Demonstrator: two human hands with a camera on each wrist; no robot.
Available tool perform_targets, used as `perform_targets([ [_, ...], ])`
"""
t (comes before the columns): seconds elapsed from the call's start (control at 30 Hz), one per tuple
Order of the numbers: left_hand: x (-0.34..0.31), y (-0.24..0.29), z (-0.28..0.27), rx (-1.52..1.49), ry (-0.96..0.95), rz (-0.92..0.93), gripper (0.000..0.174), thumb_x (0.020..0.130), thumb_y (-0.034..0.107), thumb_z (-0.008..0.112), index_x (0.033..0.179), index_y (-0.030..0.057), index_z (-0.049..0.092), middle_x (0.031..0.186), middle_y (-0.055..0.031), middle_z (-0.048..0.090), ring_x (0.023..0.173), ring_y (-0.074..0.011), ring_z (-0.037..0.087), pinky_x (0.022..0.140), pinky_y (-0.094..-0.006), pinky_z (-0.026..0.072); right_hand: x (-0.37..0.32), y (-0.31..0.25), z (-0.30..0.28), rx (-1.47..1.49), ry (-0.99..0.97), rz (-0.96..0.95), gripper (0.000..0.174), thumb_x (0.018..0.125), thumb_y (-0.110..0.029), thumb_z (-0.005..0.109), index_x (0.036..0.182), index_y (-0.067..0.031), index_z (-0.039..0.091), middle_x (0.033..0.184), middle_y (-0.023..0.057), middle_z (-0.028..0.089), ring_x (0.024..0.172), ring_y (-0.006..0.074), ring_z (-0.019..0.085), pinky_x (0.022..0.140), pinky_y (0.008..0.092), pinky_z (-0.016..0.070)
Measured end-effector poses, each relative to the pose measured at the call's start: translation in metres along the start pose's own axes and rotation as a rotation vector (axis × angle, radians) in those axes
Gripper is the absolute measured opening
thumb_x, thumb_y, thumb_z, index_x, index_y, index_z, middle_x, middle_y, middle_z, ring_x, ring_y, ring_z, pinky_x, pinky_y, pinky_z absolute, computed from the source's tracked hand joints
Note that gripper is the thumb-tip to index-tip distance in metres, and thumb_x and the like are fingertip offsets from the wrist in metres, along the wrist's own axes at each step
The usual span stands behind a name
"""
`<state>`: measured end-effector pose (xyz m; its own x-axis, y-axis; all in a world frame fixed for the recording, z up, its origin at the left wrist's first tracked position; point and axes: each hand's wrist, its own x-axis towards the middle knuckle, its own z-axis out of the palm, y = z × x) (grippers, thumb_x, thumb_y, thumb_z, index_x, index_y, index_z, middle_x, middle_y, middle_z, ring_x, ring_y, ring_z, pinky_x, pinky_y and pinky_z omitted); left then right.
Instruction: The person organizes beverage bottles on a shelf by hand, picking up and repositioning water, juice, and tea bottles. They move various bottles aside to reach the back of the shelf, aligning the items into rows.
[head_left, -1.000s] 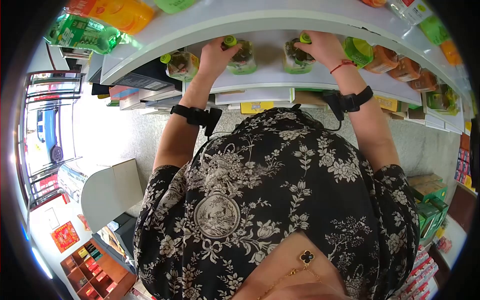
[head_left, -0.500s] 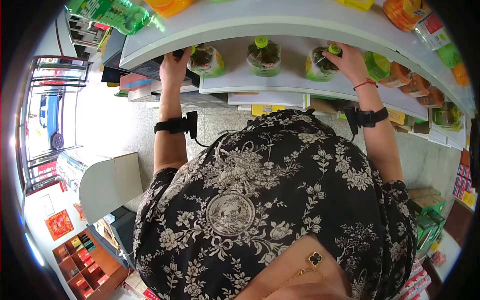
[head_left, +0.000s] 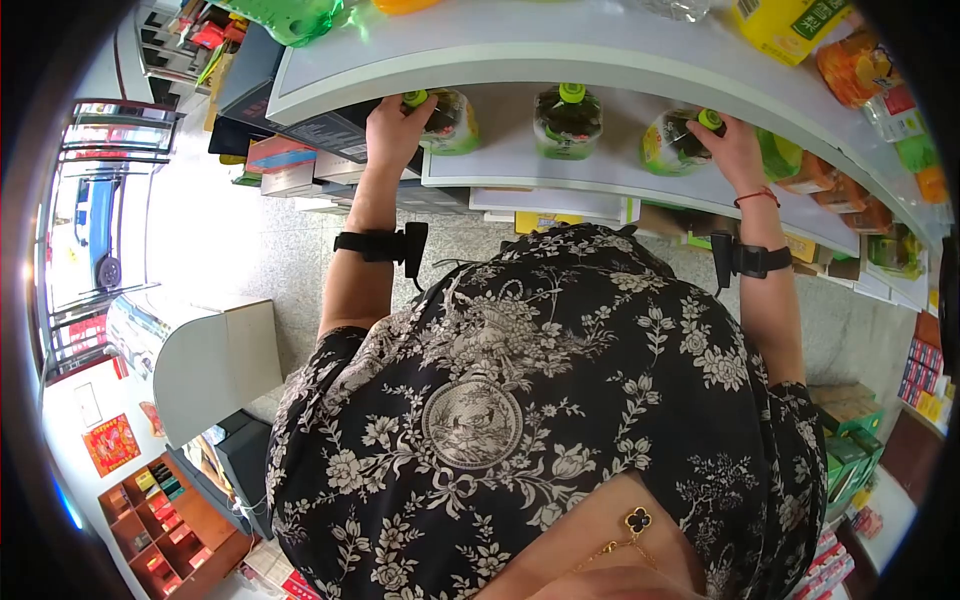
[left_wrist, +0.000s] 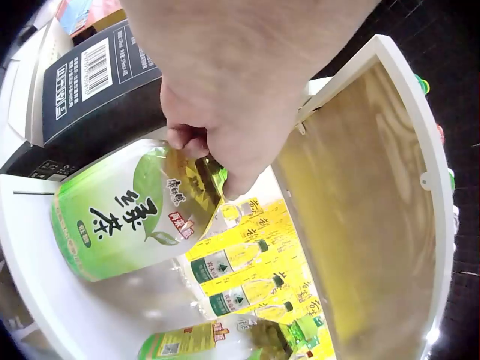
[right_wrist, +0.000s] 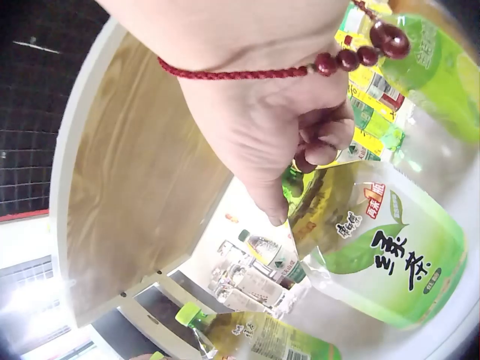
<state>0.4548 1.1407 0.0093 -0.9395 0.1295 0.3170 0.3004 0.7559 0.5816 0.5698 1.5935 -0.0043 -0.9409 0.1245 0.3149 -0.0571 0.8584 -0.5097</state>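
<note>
At the left end of the shelf, my left hand (head_left: 395, 135) grips a green tea bottle (left_wrist: 112, 217) by its green cap. The bottle has a white and green label and stands on the shelf beside a dark box. Farther right, my right hand (head_left: 738, 155) holds a second green tea bottle (right_wrist: 390, 251) by its cap, thumb against the neck. This bottle leans slightly in the head view. Between the hands, a third green tea bottle (head_left: 568, 128) stands upright and untouched. My palms hide parts of both gripped caps.
The upper shelf's edge (head_left: 480, 65) overhangs the bottles close above my hands. Several orange-brown bottles (head_left: 840, 190) and a green one (head_left: 780, 155) line the shelf on the right. A dark printed box (left_wrist: 97, 82) sits at the left end. More drinks stand on the upper shelf.
My left hand has let go of the middle bottle, moved left and taken the left bottle's cap. My right hand stays on its bottle. The head view has shifted left.
</note>
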Motion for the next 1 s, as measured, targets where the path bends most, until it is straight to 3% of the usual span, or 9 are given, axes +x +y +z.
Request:
perform_targets([
  [0.1, -0.001, 0.010, 0.000, -0.019, -0.014, 0.012, 0.037, 0.081, 0.031, 0.070, 0.107, 0.0055, 0.063, 0.087, -0.0131, 0.069, 0.077, -0.0241, 0.067, 0.072, -0.0324, 0.0508, -0.003, 0.001, -0.007, 0.031, -0.031, 0.117, 0.038, 0.078, -0.036, 0.071, 0.106, -0.0121, 0.061, 0.094, 0.0165, 0.065, 0.086, 0.0350, 0.062, 0.075, 0.0405, 0.0492],
  [0.4, 0.003, 0.046, 0.009, 0.052, -0.013, 0.054, 0.036, 0.079, 0.034, 0.069, 0.101, 0.0055, 0.064, 0.084, -0.0165, 0.067, 0.077, -0.0348, 0.064, 0.069, -0.0395, 0.0507, -0.008, 0.028, -0.028, -0.040, 0.092, 0.070, 0.043, 0.078, -0.036, 0.071, 0.109, -0.0075, 0.061, 0.099, 0.0181, 0.063, 0.085, 0.0356, 0.062, 0.075, 0.0410, 0.0501],
  [0.47, 0.004, 0.050, 0.013, 0.043, -0.060, 0.033, 0.037, 0.079, 0.034, 0.069, 0.102, 0.0052, 0.064, 0.085, -0.0165, 0.067, 0.077, -0.0351, 0.064, 0.069, -0.0395, 0.0507, -0.006, 0.033, -0.031, -0.025, 0.136, -0.012, 0.043, 0.078, -0.036, 0.072, 0.108, -0.0064, 0.062, 0.101, 0.0183, 0.063, 0.085, 0.0354, 0.063, 0.076, 0.0410, 0.0509],
  [0.53, -0.001, 0.049, 0.016, 0.050, 0.035, 0.082, 0.039, 0.079, 0.035, 0.070, 0.102, 0.0052, 0.064, 0.085, -0.0165, 0.067, 0.077, -0.0349, 0.065, 0.069, -0.0398, 0.0504, -0.008, 0.028, -0.034, -0.030, 0.140, 0.031, 0.041, 0.078, -0.036, 0.071, 0.105, -0.0060, 0.063, 0.101, 0.0183, 0.064, 0.087, 0.0359, 0.063, 0.077, 0.0410, 0.0510],
  [0.6, -0.004, 0.050, 0.015, -0.001, 0.032, 0.063, 0.043, 0.077, 0.038, 0.072, 0.103, 0.0042, 0.063, 0.081, -0.0151, 0.066, 0.074, -0.0333, 0.064, 0.068, -0.0390, 0.0501, -0.006, 0.026, -0.035, 0.066, 0.020, 0.100, 0.041, 0.078, -0.036, 0.071, 0.104, -0.0056, 0.063, 0.098, 0.0184, 0.065, 0.089, 0.0363, 0.063, 0.078, 0.0408, 0.0506],
  [0.67, -0.010, 0.045, 0.005, 0.197, 0.027, -0.059, 0.054, 0.079, 0.037, 0.072, 0.120, 0.0055, 0.055, 0.071, -0.0070, 0.061, 0.063, -0.0215, 0.060, 0.062, -0.0328, 0.0481, -0.006, 0.019, -0.024, 0.040, 0.072, 0.042, 0.040, 0.078, -0.037, 0.071, 0.102, -0.0053, 0.064, 0.094, 0.0187, 0.066, 0.087, 0.0364, 0.063, 0.078, 0.0413, 0.0506],
  [0.7, -0.011, 0.038, 0.005, 0.216, 0.100, -0.018, 0.059, 0.077, 0.034, 0.074, 0.124, 0.0064, 0.052, 0.063, -0.0034, 0.053, 0.055, -0.0172, 0.052, 0.057, -0.0311, 0.0451, -0.004, 0.019, -0.020, 0.019, 0.087, -0.002, 0.041, 0.077, -0.037, 0.071, 0.101, -0.0047, 0.064, 0.092, 0.0191, 0.066, 0.086, 0.0365, 0.063, 0.077, 0.0419, 0.0507],
  [0.8, -0.019, 0.040, -0.003, 0.145, 0.238, 0.021, 0.058, 0.076, 0.030, 0.076, 0.124, 0.0069, 0.052, 0.061, -0.0020, 0.049, 0.053, -0.0144, 0.048, 0.054, -0.0304, 0.0431, 0.001, 0.003, -0.009, -0.058, 0.155, -0.137, 0.041, 0.076, -0.038, 0.071, 0.097, -0.0029, 0.064, 0.088, 0.0195, 0.066, 0.082, 0.0377, 0.063, 0.074, 0.0435, 0.0507],
  [1.0, -0.037, 0.060, 0.003, -0.130, 0.228, 0.188, 0.030, 0.083, 0.014, 0.070, 0.111, 0.0064, 0.063, 0.067, 0.0007, 0.048, 0.056, -0.0069, 0.044, 0.053, -0.0237, 0.0392, 0.022, -0.048, 0.033, -0.036, 0.018, -0.113, 0.045, 0.076, -0.042, 0.069, 0.094, -0.0012, 0.063, 0.086, 0.0213, 0.065, 0.082, 0.0389, 0.062, 0.074, 0.0446, 0.0504],
])
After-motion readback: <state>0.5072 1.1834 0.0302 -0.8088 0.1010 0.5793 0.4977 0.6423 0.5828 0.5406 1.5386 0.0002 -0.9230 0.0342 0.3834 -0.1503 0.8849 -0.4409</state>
